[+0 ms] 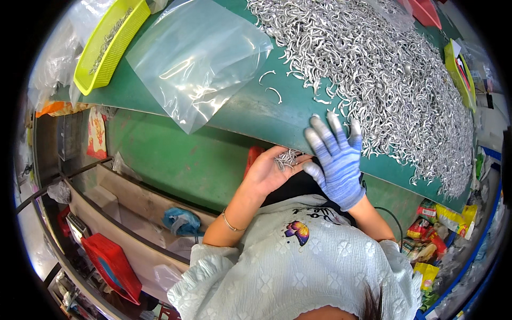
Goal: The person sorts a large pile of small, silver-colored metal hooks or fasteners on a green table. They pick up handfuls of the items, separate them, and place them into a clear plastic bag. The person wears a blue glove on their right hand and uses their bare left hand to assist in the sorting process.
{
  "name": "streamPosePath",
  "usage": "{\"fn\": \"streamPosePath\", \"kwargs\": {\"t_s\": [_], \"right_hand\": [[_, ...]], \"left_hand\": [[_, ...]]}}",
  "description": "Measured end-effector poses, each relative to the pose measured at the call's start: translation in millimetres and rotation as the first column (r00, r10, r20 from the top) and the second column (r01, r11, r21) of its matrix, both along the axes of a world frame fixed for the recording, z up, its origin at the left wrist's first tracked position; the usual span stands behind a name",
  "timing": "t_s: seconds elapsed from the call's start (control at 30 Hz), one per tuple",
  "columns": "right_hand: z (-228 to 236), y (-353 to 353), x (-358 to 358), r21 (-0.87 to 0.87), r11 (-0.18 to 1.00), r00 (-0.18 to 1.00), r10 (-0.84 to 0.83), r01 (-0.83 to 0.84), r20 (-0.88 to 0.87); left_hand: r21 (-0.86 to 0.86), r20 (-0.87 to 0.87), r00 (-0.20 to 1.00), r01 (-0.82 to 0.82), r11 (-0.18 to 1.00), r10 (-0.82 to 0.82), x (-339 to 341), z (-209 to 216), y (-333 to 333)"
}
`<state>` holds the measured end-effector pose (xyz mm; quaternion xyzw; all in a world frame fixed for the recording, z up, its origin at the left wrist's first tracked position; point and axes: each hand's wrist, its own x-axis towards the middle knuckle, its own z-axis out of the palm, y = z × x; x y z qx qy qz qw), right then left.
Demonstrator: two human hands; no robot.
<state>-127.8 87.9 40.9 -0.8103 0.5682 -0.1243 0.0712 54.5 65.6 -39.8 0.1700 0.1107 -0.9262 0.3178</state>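
Note:
My bare left hand (269, 175) is palm up just under the table's near edge. A small heap of curved silvery metal pieces (287, 159) rests in its palm and on its fingers. My right hand (337, 157), in a blue knitted glove with greyish fingertips, lies palm down over the table edge. Its fingers are stretched out and spread, with the tips at the border of a large pile of the same metal pieces (373, 69). What lies under the gloved fingers is hidden. A few loose pieces (274, 95) sit apart on the green table (245, 114).
A clear plastic bag (197, 58) lies flat left of the pile, overhanging the edge. Beyond it stands a yellow-green basket (101, 66) with some pieces inside. Another yellow basket (463, 74) is at far right. A red crate (112, 266) sits at lower left.

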Motion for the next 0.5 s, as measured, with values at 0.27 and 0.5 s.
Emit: {"fn": "streamPosePath", "kwargs": {"t_s": [0.27,0.5], "right_hand": [[18.9,-43.1,27.9,-0.15,0.987,0.995,-0.05,0.062,0.081],[-18.6,-96.7,56.0,-0.155,0.988,1.0,0.02,-0.018,0.012]], "left_hand": [[0.007,0.052,0.996,-0.077,0.997,0.077,3.6,-35.3,15.4],[0.077,0.283,0.959,-0.057,0.995,0.033,-6.2,-11.5,12.7]]}}
